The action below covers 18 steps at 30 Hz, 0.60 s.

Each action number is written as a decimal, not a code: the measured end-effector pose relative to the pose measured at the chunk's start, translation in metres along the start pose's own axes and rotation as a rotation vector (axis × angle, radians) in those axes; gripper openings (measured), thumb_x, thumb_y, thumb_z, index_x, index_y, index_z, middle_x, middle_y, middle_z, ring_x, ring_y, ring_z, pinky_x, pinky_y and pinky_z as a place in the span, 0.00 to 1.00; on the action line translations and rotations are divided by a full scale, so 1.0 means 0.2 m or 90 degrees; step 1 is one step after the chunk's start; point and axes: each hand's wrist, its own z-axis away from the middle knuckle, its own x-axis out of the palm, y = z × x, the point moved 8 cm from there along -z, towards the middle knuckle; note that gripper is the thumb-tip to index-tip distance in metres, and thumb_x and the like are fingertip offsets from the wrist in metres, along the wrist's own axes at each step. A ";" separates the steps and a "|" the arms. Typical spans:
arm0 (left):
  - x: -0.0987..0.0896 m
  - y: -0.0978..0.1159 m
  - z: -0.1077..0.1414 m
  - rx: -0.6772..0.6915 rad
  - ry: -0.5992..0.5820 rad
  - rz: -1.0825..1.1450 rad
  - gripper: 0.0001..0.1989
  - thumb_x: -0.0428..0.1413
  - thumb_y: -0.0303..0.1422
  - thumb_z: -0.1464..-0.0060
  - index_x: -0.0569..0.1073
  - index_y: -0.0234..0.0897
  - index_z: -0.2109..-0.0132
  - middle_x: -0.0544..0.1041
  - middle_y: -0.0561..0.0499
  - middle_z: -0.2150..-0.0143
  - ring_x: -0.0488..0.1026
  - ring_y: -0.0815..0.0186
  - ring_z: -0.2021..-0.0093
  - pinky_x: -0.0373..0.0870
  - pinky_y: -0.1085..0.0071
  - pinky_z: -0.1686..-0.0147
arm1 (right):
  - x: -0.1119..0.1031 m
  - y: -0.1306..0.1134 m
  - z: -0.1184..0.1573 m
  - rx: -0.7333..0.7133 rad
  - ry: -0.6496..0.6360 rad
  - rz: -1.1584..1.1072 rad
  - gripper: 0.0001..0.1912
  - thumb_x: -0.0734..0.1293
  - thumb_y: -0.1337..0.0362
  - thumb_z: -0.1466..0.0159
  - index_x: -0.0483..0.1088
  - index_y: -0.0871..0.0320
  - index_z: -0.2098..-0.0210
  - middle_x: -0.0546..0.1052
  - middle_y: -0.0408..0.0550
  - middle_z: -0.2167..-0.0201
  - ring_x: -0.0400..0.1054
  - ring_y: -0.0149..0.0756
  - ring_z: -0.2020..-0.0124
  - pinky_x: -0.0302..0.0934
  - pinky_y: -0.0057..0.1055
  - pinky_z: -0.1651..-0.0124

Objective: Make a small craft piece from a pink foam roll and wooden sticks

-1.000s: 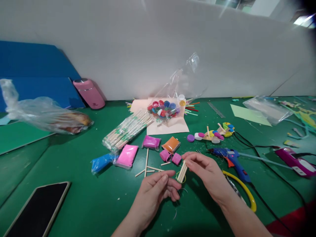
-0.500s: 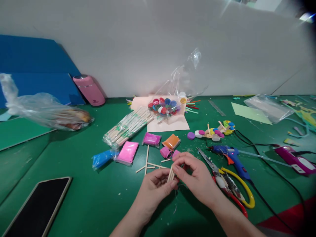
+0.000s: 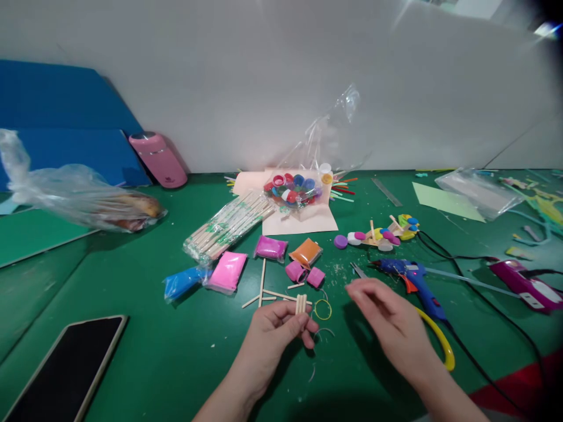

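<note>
My left hand (image 3: 281, 328) pinches a small bundle of short wooden sticks (image 3: 301, 304) upright between thumb and fingers. My right hand (image 3: 389, 316) is apart from it, fingers loosely stretched with nothing seen in them, hovering over the scissors (image 3: 359, 270) and the yellow-handled pliers (image 3: 444, 346). Most of both tools is hidden beneath this hand. Between the hands a thin yellow-green rubber band (image 3: 322, 309) lies on the table. Loose wooden sticks (image 3: 263, 275) lie just beyond my left hand, beside pink pieces (image 3: 315, 276) shaped like short tubes.
A blue glue gun (image 3: 409, 272) with its cord lies at right, near a colourful stick-and-cap model (image 3: 382, 235). Packets of clay (image 3: 227, 271), bagged chopsticks (image 3: 229, 225) and a bag of bottle caps (image 3: 292, 190) are ahead. A phone (image 3: 65, 369) lies at left.
My right hand has let go of the stick bundle and moved right, over the scissors and pliers. My left hand keeps the sticks, and the rubber band now shows.
</note>
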 end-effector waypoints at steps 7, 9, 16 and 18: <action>-0.01 0.00 -0.01 -0.018 0.025 0.002 0.08 0.55 0.31 0.52 0.74 0.29 0.65 0.76 0.48 0.75 0.69 0.72 0.80 0.63 0.73 0.72 | -0.37 0.38 0.24 0.034 0.113 0.291 0.10 0.59 0.57 0.42 0.65 0.55 0.66 0.68 0.50 0.58 0.64 0.43 0.56 0.59 0.36 0.56; -0.01 -0.01 -0.01 -0.025 0.033 0.003 0.08 0.56 0.31 0.52 0.74 0.29 0.65 0.76 0.48 0.75 0.69 0.72 0.80 0.63 0.73 0.72 | -0.39 0.45 0.29 0.015 0.094 0.363 0.16 0.59 0.59 0.44 0.62 0.56 0.57 0.65 0.53 0.53 0.60 0.47 0.51 0.57 0.42 0.52; -0.02 0.00 -0.01 -0.027 0.035 0.010 0.07 0.56 0.31 0.53 0.74 0.30 0.67 0.75 0.49 0.76 0.68 0.72 0.80 0.63 0.73 0.73 | -0.30 0.53 0.30 0.089 -0.054 0.463 0.27 0.59 0.64 0.49 0.56 0.62 0.50 0.68 0.57 0.55 0.65 0.46 0.55 0.63 0.38 0.57; -0.02 0.00 -0.01 -0.023 0.034 0.005 0.07 0.56 0.31 0.53 0.74 0.30 0.67 0.75 0.49 0.76 0.68 0.72 0.80 0.62 0.73 0.73 | -0.29 0.50 0.27 0.116 -0.068 0.495 0.27 0.60 0.64 0.51 0.59 0.62 0.51 0.70 0.56 0.56 0.67 0.48 0.57 0.64 0.39 0.60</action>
